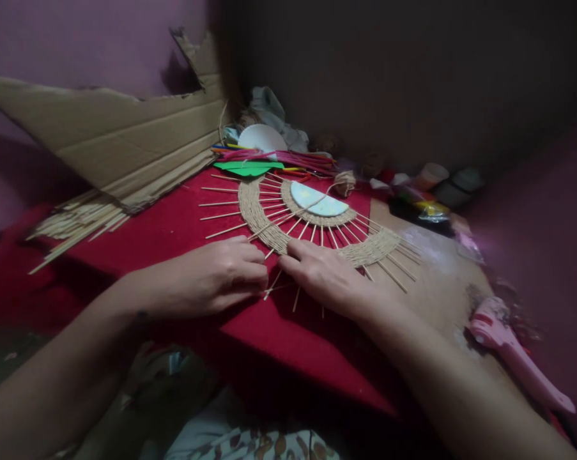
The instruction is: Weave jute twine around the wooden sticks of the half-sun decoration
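A half-round woven piece (255, 207) lies on the red cloth, its thin sticks fanning outward through two bands of twisted natural twine. At its centre is a pale blue half-disc (318, 199). My left hand (228, 271) is closed at the near-left stick ends, seemingly pinching a thin strand of twine; its fingertips are partly hidden. Bent over the outer band, my right hand (324, 275) grips the woven edge with thumb and fingers. From a small ball of twine (346, 183) behind the half-disc, a strand runs across the piece towards my left hand.
Torn cardboard (139, 137) leans at the left above a pile of loose sticks (72, 220). Green sheets (247, 168), pink strips (288, 156) and a white round item (262, 137) lie behind. A pink glue gun (515, 351) rests on brown board (436, 300) at right.
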Demonstrator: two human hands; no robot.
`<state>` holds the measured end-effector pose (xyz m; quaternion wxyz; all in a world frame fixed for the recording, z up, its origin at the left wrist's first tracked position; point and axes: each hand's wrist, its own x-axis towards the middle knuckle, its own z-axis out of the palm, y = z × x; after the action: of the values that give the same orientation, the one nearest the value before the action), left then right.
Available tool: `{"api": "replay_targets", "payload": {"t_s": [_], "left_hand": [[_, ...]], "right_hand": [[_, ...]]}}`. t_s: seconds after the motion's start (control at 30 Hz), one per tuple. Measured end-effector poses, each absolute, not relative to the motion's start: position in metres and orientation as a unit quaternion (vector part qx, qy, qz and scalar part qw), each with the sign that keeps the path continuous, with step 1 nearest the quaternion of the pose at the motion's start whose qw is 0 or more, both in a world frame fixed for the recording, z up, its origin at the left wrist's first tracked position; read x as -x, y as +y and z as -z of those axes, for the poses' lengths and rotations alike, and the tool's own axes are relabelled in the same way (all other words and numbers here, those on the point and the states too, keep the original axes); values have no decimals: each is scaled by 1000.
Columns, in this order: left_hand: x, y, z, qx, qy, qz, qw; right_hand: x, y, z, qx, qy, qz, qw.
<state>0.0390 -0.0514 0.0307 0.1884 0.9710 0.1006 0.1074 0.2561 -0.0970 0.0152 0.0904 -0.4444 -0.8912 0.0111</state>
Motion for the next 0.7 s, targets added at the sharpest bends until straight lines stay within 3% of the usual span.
{"api": "replay_targets", "payload": {"t_s": [0.2,0.7], "left_hand": [[-32,-63,-27,-979,80,-118,148],[-28,-75,-21,-984,109,-124,72]], "right_hand": [[-252,-99,-24,416,-907,67,10],[-261,-96,-14,432,-897,48,78]]}}
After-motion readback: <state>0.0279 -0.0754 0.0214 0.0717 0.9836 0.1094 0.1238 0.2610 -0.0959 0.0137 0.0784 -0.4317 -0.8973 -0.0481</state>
